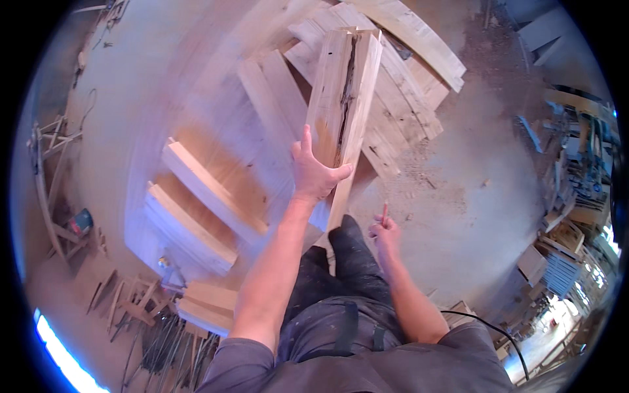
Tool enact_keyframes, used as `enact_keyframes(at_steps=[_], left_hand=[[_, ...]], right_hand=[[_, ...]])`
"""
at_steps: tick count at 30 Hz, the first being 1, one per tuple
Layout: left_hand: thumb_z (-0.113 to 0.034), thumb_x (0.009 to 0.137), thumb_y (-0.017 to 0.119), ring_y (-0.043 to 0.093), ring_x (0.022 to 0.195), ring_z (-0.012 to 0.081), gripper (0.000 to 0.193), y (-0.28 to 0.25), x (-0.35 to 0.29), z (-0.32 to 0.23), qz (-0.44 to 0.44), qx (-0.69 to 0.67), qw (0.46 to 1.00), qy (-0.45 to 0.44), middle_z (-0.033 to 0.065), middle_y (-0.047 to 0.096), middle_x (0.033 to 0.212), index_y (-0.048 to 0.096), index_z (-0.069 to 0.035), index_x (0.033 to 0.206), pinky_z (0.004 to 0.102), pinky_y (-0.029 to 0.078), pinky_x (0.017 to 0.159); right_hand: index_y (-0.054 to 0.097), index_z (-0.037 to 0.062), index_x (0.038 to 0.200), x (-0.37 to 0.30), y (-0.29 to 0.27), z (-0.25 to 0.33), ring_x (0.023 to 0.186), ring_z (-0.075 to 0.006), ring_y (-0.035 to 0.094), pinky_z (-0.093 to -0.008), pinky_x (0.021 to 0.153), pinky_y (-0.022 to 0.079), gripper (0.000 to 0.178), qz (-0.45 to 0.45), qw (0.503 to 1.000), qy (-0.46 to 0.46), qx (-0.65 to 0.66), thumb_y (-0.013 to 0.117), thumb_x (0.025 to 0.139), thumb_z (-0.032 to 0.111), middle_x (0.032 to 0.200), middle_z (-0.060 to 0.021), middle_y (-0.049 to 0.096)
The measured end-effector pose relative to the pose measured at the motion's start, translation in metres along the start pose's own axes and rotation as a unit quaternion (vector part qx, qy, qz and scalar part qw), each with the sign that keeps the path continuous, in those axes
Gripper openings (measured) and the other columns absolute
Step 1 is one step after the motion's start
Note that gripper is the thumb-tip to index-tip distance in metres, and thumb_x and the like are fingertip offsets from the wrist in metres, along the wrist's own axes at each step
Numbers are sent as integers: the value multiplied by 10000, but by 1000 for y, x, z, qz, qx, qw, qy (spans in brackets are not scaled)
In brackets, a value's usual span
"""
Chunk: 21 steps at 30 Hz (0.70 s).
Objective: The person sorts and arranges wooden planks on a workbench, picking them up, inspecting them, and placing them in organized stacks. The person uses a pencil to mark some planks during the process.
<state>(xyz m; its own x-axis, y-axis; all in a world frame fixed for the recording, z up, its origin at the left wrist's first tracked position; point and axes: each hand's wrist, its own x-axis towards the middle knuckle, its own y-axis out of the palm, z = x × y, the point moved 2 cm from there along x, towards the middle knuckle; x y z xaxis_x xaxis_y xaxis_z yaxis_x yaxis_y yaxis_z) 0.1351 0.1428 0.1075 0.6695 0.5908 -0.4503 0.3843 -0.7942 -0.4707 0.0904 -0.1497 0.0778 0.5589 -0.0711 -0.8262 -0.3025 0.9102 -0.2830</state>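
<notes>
A long pale timber (329, 85) runs away from me, with a dark, ragged split along its length. My left hand (316, 173) lies across its near part, thumb on the right side and index finger stretched along the left edge. The other fingers curl over that edge, partly out of sight. To the right of the timber's near end, my right hand (386, 237) is closed in the air around a thin reddish-brown stick (385, 211) that looks like a pencil. My right hand is apart from the wood.
Stacked boards (393, 98) lie beneath and beyond the timber. Two pale wooden pieces (213, 187) sit on the left, with more boards (208, 304) nearer me. Scrap wood and clutter (563, 216) line the right side. Wood chips (426, 177) litter the floor. A black cable (488, 322) curves at lower right.
</notes>
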Motion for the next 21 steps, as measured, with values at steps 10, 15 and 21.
enact_keyframes(at_steps=[10, 15, 21], left_hand=[[-183, 660, 830, 600, 1230, 318, 1192, -87, -35, 37, 38, -545, 827, -132, 197, 552, 1382, 193, 27, 1646, 427, 506, 1062], [-207, 672, 796, 588, 1238, 310, 1081, -126, -13, 64, -23, -545, 830, -116, 164, 566, 1382, 297, -8, 1610, 431, 494, 1076], [-288, 646, 838, 525, 1306, 326, 1134, -147, 37, 103, -236, -262, 929, -112, 220, 473, 1449, 302, 1, 1603, 469, 470, 1086]], right_hand=[[677, -37, 1163, 17, 6, 5, 659, -139, 604, -282, 631, 473, 341, 5, 1000, 17, 4, 666, 831, 36, 785, -41, 646], [660, -43, 1188, 5, 26, 14, 640, -133, 591, -265, 597, 444, 350, 25, 999, 34, 3, 657, 844, 21, 775, -39, 634], [651, -57, 1199, 5, 33, -8, 650, -127, 585, -260, 593, 439, 352, 46, 999, 24, 13, 651, 856, 19, 784, -40, 620]])
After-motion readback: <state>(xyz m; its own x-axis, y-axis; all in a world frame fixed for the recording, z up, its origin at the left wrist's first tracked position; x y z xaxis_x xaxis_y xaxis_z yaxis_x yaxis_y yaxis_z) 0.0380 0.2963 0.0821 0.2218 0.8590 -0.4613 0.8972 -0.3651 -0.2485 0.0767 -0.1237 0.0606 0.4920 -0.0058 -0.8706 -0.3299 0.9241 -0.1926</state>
